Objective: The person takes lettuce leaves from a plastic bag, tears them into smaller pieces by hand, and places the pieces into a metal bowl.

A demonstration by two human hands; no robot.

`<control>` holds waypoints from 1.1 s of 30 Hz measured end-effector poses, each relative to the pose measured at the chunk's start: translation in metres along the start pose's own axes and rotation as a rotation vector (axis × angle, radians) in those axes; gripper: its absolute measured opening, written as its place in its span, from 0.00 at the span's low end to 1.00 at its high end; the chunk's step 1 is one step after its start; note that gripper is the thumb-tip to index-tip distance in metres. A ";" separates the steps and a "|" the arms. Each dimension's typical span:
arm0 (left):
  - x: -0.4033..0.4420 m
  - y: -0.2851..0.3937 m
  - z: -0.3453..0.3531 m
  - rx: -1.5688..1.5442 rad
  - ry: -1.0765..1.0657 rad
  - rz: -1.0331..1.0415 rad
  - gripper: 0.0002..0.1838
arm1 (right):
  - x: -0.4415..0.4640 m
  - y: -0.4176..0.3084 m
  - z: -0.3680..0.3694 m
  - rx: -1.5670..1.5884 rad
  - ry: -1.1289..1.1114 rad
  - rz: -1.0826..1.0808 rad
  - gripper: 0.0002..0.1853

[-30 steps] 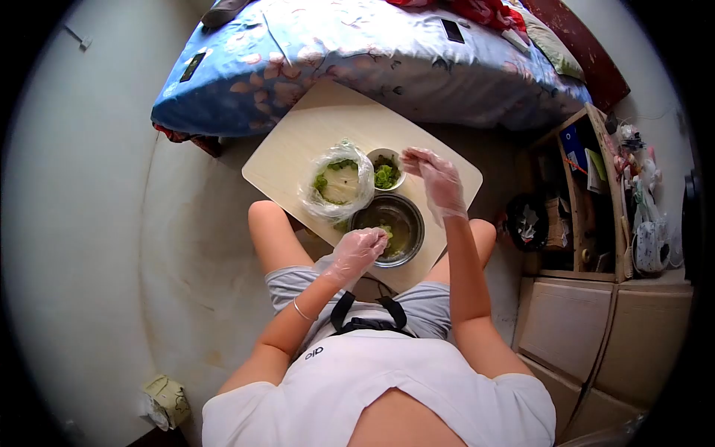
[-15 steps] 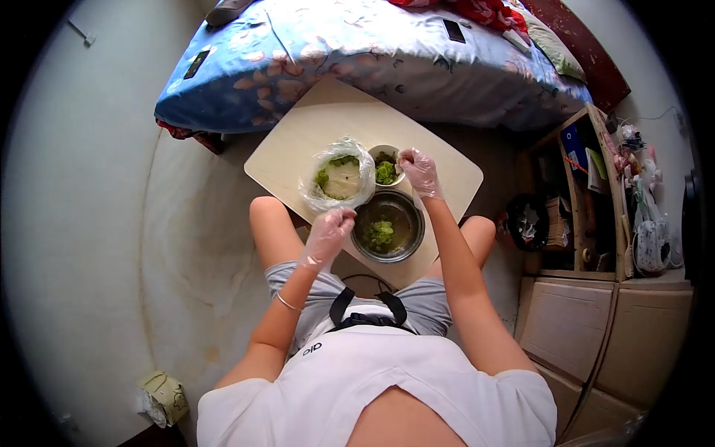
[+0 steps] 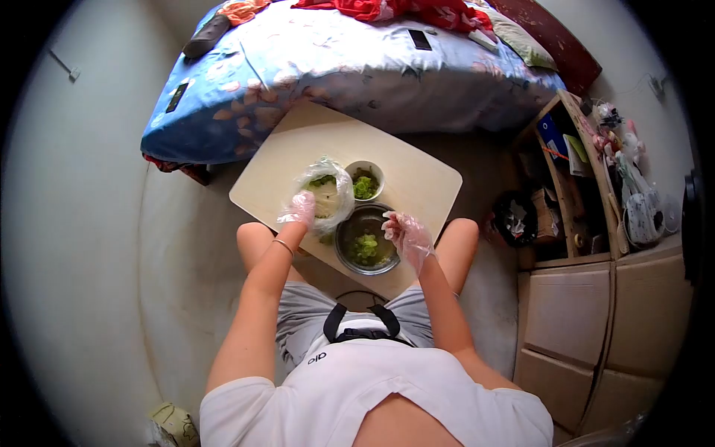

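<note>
A clear plastic glove covers each hand. My left hand (image 3: pixel 301 208) is at the left edge of a clear plastic bag (image 3: pixel 345 195), which is spread in a ring with green leaves inside; its fingertips are too small to make out. Over the right rim of a metal basin (image 3: pixel 339 255) is my right hand (image 3: pixel 398 228), its fingers bent and partly apart, with nothing visible in them. Green leafy pieces (image 3: pixel 365 247) lie in the liquid in the basin. Behind the basin, a white bowl (image 3: pixel 381 177) holds more greens and something darker.
The low cream table (image 3: pixel 417 162) stands between my knees. Beyond it is a bed (image 3: pixel 342 67) with a phone (image 3: pixel 420 39) on it. A wooden shelf unit (image 3: pixel 570 186) and a black bin (image 3: pixel 514 217) are at the right.
My left hand has moved forward to the plastic bag. My right hand has come back from beside the white bowl to the basin's right rim. The whole view has shifted somewhat.
</note>
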State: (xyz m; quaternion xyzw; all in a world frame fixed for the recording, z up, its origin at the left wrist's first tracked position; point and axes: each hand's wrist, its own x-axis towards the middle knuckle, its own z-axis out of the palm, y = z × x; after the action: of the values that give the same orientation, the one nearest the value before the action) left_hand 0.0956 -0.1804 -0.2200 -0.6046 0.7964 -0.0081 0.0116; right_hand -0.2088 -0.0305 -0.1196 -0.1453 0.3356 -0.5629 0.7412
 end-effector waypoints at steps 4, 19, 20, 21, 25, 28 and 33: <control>-0.001 -0.002 0.007 -0.028 0.029 0.031 0.08 | -0.023 0.000 -0.014 -0.060 0.020 -0.009 0.14; 0.004 -0.005 -0.007 -0.153 0.051 -0.014 0.09 | -0.039 0.022 0.027 -0.217 -0.031 0.044 0.12; 0.003 -0.005 -0.008 -0.181 0.059 -0.028 0.09 | -0.040 0.024 0.030 -0.239 -0.025 0.075 0.12; 0.003 -0.005 -0.009 -0.210 0.068 -0.042 0.08 | -0.041 0.027 0.032 -0.236 -0.021 0.072 0.12; 0.000 0.009 -0.028 -0.296 0.126 -0.073 0.10 | -0.041 0.026 0.043 -0.296 -0.035 0.090 0.11; -0.040 0.042 -0.102 -0.527 0.430 0.000 0.12 | -0.038 0.019 0.056 -0.412 -0.029 0.036 0.10; -0.108 0.092 -0.198 -1.045 0.287 0.018 0.18 | -0.036 0.001 0.103 -0.474 -0.099 -0.105 0.13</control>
State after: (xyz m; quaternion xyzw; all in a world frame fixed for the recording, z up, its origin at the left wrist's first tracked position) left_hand 0.0308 -0.0519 -0.0241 -0.5160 0.6931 0.3065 -0.3993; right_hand -0.1447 -0.0138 -0.0328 -0.3597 0.4135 -0.4986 0.6716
